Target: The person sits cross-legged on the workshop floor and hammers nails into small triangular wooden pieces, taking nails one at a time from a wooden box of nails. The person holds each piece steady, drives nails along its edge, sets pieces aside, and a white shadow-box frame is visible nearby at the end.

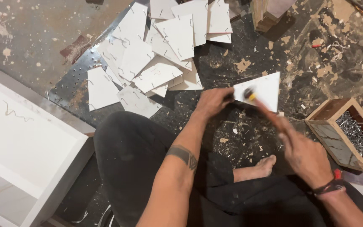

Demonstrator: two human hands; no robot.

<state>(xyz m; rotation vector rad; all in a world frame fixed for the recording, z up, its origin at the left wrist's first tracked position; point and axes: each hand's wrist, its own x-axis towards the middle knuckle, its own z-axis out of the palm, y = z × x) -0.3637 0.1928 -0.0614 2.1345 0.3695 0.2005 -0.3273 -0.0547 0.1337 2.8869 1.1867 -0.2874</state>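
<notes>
White triangular panel [263, 89] | left hand [211, 101] fingers pinch edge | right hand [303, 153] grips blurred tool [250, 95]

There is 1 view only, from a camera on the person's head, so no second view shares any of the scene. It looks steeply down and slightly forward over the person's own lap at the floor [307, 54]. It sits close: the forearms enter from the bottom edge, and the left hand [212, 102] and right hand [303, 153] fill the middle right. The top of the frame reaches a pile of white panels [156, 54]; a white cabinet [26, 143] is cut by the left edge, a wooden box [328, 138] by the right.
</notes>
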